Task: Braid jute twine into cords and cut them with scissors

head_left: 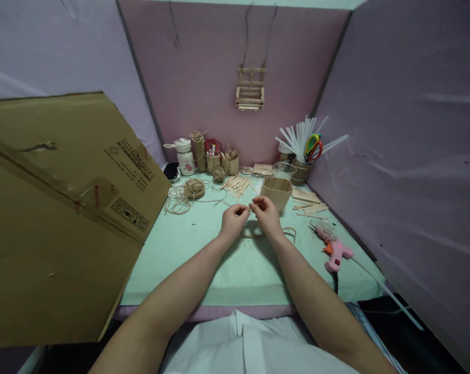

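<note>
Over the middle of the table, my left hand (234, 219) and my right hand (266, 214) meet nearly fingertip to fingertip, each closed in a pinch. A small pale bit between them looks like jute twine; its ends are hidden by my fingers. Beneath my hands, a length of twine cord (254, 237) lies on the table and bends up at the right, beyond my right wrist. Just behind my right hand stands an open box made of wooden craft sticks (277, 191). Loose twine from a ball (194, 189) trails towards my left hand.
A pink glue gun (338, 253) lies at right, its long glue stick jutting past the table edge. Loose craft sticks (307, 202) lie nearby. A large cardboard sheet (63, 234) leans in from the left. A bottle (185, 158) and a holder with scissors (302, 171) stand at the back.
</note>
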Motion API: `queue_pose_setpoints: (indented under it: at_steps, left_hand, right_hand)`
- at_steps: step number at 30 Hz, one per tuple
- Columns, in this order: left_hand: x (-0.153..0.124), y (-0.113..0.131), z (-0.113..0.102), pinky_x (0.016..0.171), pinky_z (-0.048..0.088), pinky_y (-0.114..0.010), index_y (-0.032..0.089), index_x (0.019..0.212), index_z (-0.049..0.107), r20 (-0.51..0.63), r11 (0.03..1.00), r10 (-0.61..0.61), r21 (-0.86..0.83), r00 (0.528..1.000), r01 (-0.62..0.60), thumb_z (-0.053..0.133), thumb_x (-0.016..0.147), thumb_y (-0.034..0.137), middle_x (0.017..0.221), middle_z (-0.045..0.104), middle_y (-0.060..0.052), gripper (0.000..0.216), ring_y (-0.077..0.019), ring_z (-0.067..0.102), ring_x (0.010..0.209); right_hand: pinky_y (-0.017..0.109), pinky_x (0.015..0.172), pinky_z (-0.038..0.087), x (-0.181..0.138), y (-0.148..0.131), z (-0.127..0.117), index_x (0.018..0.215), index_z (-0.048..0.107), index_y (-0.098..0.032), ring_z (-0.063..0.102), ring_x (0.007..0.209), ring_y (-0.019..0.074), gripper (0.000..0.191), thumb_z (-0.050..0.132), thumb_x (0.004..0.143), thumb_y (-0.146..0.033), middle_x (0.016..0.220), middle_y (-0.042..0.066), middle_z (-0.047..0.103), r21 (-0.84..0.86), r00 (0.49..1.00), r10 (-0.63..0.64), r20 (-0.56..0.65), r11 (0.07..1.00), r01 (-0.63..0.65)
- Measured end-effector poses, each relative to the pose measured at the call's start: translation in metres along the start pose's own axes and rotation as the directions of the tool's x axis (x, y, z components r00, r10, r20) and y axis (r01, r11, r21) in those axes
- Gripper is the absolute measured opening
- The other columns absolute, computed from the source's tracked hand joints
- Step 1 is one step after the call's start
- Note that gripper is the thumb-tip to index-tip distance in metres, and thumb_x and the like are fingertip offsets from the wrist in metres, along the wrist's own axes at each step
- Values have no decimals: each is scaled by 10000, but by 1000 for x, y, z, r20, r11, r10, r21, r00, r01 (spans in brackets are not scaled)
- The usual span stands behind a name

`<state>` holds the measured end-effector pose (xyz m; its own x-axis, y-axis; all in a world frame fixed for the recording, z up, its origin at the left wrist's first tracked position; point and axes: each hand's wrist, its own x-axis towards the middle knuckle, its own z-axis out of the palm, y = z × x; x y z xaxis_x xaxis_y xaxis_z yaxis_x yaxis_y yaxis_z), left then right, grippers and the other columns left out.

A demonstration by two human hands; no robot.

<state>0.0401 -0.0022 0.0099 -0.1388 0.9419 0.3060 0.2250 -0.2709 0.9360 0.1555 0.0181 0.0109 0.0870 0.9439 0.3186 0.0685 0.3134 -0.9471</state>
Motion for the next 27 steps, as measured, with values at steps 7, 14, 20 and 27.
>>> queue_pose_setpoints:
  at_steps: [7, 14, 20, 27]
  left_hand:
    - [2, -3, -2, 680, 438, -241, 140, 713, 665, -73, 1000, 17, -4, 997, -17, 578, 724, 257, 691, 647, -17, 146, -121, 557, 674]
    - [4, -6, -3, 725, 444, -250, 151, 768, 692, -76, 998, 67, 18, 995, -66, 587, 756, 244, 781, 677, -44, 141, -133, 582, 742]
    - [2, -7, -4, 726, 438, -253, 164, 778, 703, -54, 989, 132, 70, 990, -128, 585, 767, 218, 785, 679, -45, 130, -137, 586, 750]
    - [1, -5, 0, 724, 436, -250, 156, 757, 682, -74, 998, 61, 28, 995, -59, 584, 737, 201, 755, 668, -31, 110, -131, 577, 731]
  right_hand:
    - [301, 696, 439, -5, -9, 0, 709, 580, -192, 539, 736, 162, 115, 570, 748, -299, 787, 35, 585, -261, 967, -251, 40, 932, 253]
    - [289, 663, 443, -7, -9, 0, 729, 639, -179, 526, 652, 135, 135, 562, 773, -281, 763, 30, 569, -333, 955, -295, 44, 897, 292]
    - [279, 646, 433, -6, -9, 0, 698, 628, -177, 517, 631, 128, 114, 564, 754, -252, 731, 18, 569, -341, 959, -281, 28, 899, 274]
    - [277, 638, 411, -7, -9, 2, 641, 549, -185, 490, 643, 136, 92, 534, 730, -202, 691, 8, 518, -374, 958, -285, 34, 885, 277]
